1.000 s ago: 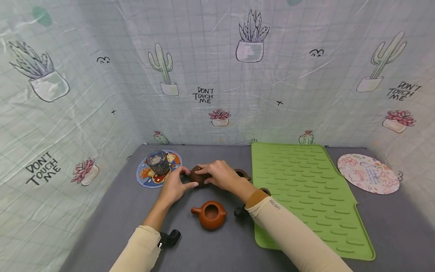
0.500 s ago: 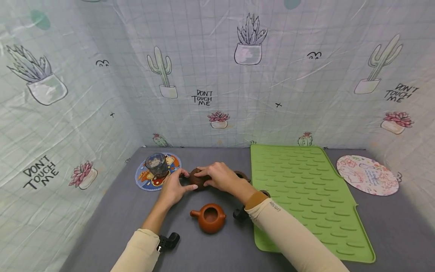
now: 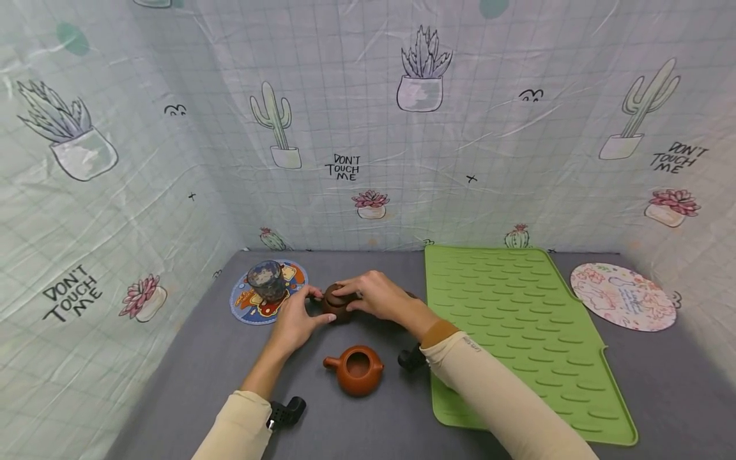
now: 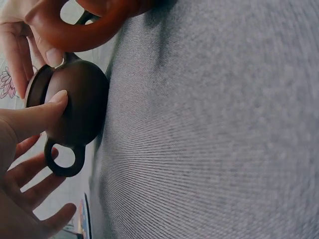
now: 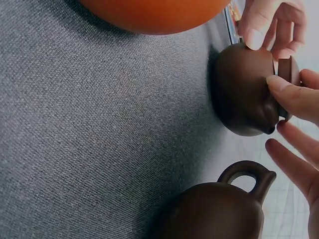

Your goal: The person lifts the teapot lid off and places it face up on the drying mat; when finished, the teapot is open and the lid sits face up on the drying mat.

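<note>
Steadying dark teapot (image 5: pixel 241 89) on counter (image 3: pixel 322 415), left fingers (image 4: pixel 32 167) partly curled about it | pinching lid (image 5: pixel 289 68), ajar over the rim, in right fingers (image 5: pixel 298 101) | running lengthwise from handle (image 4: pixel 66 172) by left fingers to spout (image 5: pixel 269 121) by right | keeping lid nearest right fingers
</note>
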Tool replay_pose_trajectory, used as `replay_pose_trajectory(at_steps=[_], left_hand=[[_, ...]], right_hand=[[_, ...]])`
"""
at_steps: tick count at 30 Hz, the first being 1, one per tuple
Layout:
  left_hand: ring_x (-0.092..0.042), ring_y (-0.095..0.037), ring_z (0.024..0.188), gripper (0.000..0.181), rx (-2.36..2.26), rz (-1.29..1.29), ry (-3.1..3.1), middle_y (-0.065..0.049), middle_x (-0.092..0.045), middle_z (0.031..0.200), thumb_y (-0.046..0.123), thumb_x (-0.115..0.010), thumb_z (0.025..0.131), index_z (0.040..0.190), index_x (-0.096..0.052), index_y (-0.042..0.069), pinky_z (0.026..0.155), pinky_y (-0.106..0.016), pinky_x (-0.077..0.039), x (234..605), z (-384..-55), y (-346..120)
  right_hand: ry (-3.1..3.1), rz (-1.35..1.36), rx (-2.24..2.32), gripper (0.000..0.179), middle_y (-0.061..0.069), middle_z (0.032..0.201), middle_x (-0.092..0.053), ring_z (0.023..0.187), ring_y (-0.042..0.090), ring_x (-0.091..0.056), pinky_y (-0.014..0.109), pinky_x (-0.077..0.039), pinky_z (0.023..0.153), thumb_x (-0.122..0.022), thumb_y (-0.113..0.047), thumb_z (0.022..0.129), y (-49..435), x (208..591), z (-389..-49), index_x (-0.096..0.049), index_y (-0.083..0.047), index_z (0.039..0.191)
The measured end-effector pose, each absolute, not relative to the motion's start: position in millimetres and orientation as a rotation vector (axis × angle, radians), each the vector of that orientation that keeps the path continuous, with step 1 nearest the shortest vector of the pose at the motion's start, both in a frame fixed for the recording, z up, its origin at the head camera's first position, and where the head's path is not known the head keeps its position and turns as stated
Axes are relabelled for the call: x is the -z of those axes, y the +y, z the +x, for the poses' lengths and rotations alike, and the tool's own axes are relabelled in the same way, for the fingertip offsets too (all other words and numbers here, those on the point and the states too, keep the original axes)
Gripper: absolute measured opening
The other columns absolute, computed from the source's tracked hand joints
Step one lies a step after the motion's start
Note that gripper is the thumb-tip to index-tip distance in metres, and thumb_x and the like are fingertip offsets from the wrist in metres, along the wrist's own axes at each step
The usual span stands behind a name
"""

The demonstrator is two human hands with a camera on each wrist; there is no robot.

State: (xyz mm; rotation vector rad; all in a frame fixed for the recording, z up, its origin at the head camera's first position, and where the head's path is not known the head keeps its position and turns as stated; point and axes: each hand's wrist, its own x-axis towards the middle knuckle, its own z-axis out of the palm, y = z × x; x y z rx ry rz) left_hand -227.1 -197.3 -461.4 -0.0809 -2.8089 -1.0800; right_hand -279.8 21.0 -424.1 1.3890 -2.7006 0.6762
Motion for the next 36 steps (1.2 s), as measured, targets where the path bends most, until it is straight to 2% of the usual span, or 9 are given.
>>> replay_pose_trajectory(at_steps=[5,7,9,13,16,20,24,27,36], left_hand=[[-0.058,-0.036,0.131,0.039,1.109,-0.130,-2.787,-0.012,-0.068,0.133,0.022,-0.089,0.079,0.109,-0.065,0.012,0.110,-0.057,-0.044,463.4,-226.6,-197.8],[-0.058,-0.037,0.131,0.037,1.115,-0.155,-2.784,-0.013,-0.067,0.134,0.021,-0.088,0.080,0.110,-0.067,0.012,0.110,-0.057,-0.044,464.0,-226.6,-198.4],[-0.059,-0.037,0.131,0.036,1.107,-0.183,-2.788,-0.013,-0.068,0.134,0.022,-0.087,0.081,0.111,-0.068,0.013,0.110,-0.058,-0.044,464.1,-226.6,-198.5],[-0.058,-0.036,0.131,0.034,1.106,-0.198,-2.796,-0.011,-0.069,0.133,0.023,-0.087,0.082,0.111,-0.070,0.015,0.113,-0.057,-0.042,465.2,-227.3,-198.5],[-0.058,-0.035,0.130,0.032,1.094,-0.201,-2.791,-0.009,-0.070,0.132,0.024,-0.087,0.081,0.109,-0.072,0.016,0.113,-0.057,-0.041,465.4,-227.1,-197.8],[-0.063,-0.034,0.122,0.031,1.039,-0.238,-2.774,-0.009,-0.073,0.123,0.022,-0.088,0.079,0.105,-0.072,0.015,0.108,-0.055,-0.045,464.4,-226.1,-196.0],[-0.066,-0.031,0.113,0.031,0.989,-0.274,-2.769,-0.007,-0.075,0.113,0.022,-0.089,0.078,0.103,-0.072,0.015,0.102,-0.052,-0.048,463.5,-226.3,-194.3],[-0.067,-0.031,0.112,0.031,0.980,-0.275,-2.777,-0.007,-0.075,0.112,0.022,-0.089,0.078,0.102,-0.071,0.015,0.099,-0.051,-0.049,461.7,-226.9,-193.5],[-0.067,-0.033,0.111,0.029,0.961,-0.262,-2.790,-0.009,-0.074,0.111,0.021,-0.089,0.077,0.100,-0.072,0.015,0.098,-0.052,-0.049,456.5,-231.6,-193.9]], right_hand=[[-2.664,1.367,-0.791,0.041,0.005,0.140,-0.066,0.091,0.020,-0.076,0.022,-0.053,0.067,-0.078,-0.016,0.090,26.7,422.0,-278.3,-0.071,-0.018,0.130],[-2.657,1.357,-0.816,0.041,0.005,0.140,-0.067,0.093,0.020,-0.075,0.019,-0.050,0.065,-0.078,-0.015,0.090,29.5,420.1,-277.6,-0.071,-0.018,0.130],[-2.649,1.340,-0.838,0.042,0.004,0.139,-0.068,0.102,0.020,-0.075,0.018,-0.050,0.067,-0.078,-0.015,0.089,32.8,417.2,-276.8,-0.072,-0.018,0.130],[-2.647,1.300,-0.858,0.042,0.002,0.138,-0.068,0.104,0.019,-0.075,0.019,-0.052,0.069,-0.079,-0.014,0.088,39.9,410.5,-274.8,-0.072,-0.021,0.129],[-2.630,1.282,-0.883,0.043,0.002,0.137,-0.069,0.100,0.020,-0.075,0.023,-0.058,0.072,-0.080,-0.011,0.087,45.2,405.8,-272.5,-0.073,-0.020,0.129],[-2.586,1.262,-0.947,0.043,0.004,0.133,-0.072,0.105,0.022,-0.075,0.031,-0.063,0.080,-0.080,-0.006,0.086,53.1,401.6,-268.0,-0.074,-0.018,0.127],[-2.557,1.231,-1.041,0.043,0.006,0.132,-0.072,0.109,0.023,-0.074,0.025,-0.062,0.080,-0.079,-0.004,0.087,61.7,398.6,-263.3,-0.074,-0.017,0.127],[-2.565,1.191,-1.111,0.043,0.007,0.130,-0.073,0.105,0.022,-0.076,0.021,-0.061,0.080,-0.077,-0.005,0.088,67.8,395.9,-260.4,-0.072,-0.018,0.129],[-2.583,1.079,-1.245,0.035,0.009,0.122,-0.076,0.104,0.022,-0.076,0.032,-0.062,0.081,-0.072,-0.012,0.094,86.7,381.1,-253.6,-0.070,-0.014,0.129]])
